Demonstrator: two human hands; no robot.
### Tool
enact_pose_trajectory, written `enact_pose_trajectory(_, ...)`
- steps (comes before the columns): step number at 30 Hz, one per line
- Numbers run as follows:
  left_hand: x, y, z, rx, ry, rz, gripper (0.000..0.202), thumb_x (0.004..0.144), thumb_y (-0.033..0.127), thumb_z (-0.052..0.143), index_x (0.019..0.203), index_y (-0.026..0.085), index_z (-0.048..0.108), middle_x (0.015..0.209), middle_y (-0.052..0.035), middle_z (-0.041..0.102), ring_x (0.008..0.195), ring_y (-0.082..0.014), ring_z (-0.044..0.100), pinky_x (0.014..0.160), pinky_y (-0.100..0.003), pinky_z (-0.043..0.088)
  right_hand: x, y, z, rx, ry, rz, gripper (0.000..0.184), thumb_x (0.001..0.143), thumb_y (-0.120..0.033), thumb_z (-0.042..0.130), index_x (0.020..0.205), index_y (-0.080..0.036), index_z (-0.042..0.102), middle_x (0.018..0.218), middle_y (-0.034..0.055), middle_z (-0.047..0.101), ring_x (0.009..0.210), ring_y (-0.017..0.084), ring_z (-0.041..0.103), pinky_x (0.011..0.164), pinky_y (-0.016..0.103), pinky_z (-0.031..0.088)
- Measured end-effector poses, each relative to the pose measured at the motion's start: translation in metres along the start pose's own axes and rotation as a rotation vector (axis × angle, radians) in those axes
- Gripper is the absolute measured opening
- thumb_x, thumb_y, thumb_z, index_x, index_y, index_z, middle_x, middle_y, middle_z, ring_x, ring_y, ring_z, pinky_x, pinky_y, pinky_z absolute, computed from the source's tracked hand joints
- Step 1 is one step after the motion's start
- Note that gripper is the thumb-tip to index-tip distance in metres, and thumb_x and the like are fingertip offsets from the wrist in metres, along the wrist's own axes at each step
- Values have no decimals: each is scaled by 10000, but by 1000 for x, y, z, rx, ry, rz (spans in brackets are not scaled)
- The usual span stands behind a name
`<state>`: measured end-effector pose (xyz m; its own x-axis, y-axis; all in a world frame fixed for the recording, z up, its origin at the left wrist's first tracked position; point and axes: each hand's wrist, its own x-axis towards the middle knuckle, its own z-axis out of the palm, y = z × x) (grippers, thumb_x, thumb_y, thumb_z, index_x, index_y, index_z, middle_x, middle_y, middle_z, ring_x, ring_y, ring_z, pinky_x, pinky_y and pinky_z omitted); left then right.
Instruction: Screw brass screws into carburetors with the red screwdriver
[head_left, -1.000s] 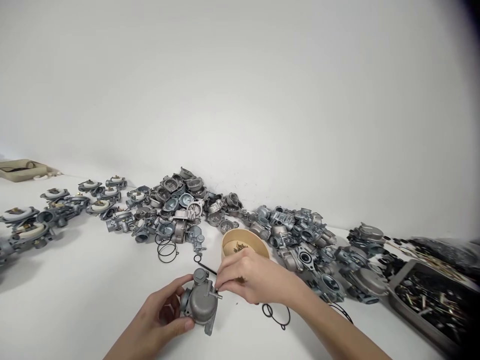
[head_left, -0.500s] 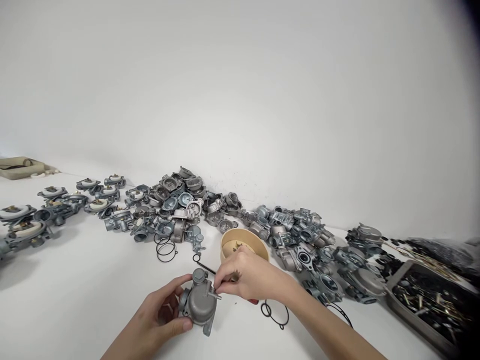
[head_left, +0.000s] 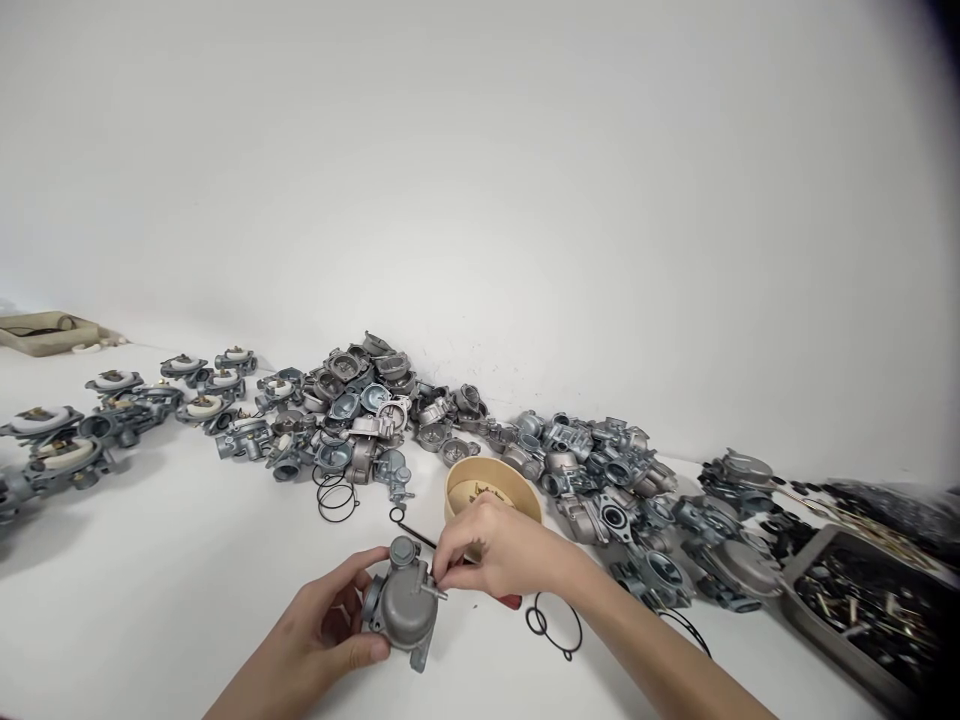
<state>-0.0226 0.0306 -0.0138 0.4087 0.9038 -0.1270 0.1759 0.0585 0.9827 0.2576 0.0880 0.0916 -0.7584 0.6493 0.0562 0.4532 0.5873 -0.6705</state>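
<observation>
A grey metal carburetor (head_left: pixel 407 606) rests bowl side up, gripped along its left side by my left hand (head_left: pixel 319 625), thumb in front and fingers behind. My right hand (head_left: pixel 495 555) is pinched at the carburetor's right side, beside a small protruding nozzle. Whatever sits between those fingertips is too small or hidden to name. Behind my right hand stands a tan round bowl (head_left: pixel 529 492) with small brass pieces inside. A screwdriver with a dark shaft (head_left: pixel 417 534) lies partly under that hand, a bit of red (head_left: pixel 511 601) showing below it.
Black rubber rings (head_left: pixel 337 498) lie left of the bowl, others (head_left: pixel 555 628) at right. Float bowls (head_left: pixel 367 385) are heaped behind, with more carburetors (head_left: pixel 592 455) to the right. Carburetors with white floats (head_left: pixel 56 455) stand left. A metal tray (head_left: pixel 825 630) holds small parts at far right.
The whole view has shifted slightly. Both hands keep the same hold on the carburetor, and the right fingertips stay at its side with little visible movement.
</observation>
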Motion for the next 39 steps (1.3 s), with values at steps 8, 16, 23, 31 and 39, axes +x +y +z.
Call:
enact_pose_trajectory(8,-1,2,2,-30,1,23,777,851,570,825,1539,335,552,1049,-25,606,867,-227,530,767,-328,385,-3,0,-20,-37,-5,-88,129,943,-236,783,1037,-258,869,1063,32,847,901,185,768,825,307,575)
enact_pose_trajectory(16,-2,8,4,-36,23,32,900,802,452,881,1552,310,405,903,29,540,782,-187,499,698,-302,349,-19,43,-68,-466,95,402,288,927,-95,599,1020,-190,854,1056,107,831,865,232,756,753,325,582)
enact_pose_trajectory(23,-3,10,3,-2,8,26,877,818,498,859,1545,300,409,863,42,505,761,-182,472,688,-308,312,-13,63,-52,-544,-21,412,309,856,-44,614,950,-205,860,946,88,822,744,203,715,667,298,503)
enact_pose_trajectory(31,-3,12,3,14,22,24,848,809,454,862,1528,307,438,850,49,498,753,-183,479,682,-305,318,-7,68,-37,-614,-13,418,313,840,37,564,854,-171,798,794,83,745,639,174,626,538,286,350)
enact_pose_trajectory(39,-4,16,4,30,42,54,843,807,505,877,1509,290,462,837,53,514,730,-169,477,666,-293,329,-9,46,-52,-607,64,392,235,869,7,615,910,-157,779,864,96,761,723,188,662,547,262,383)
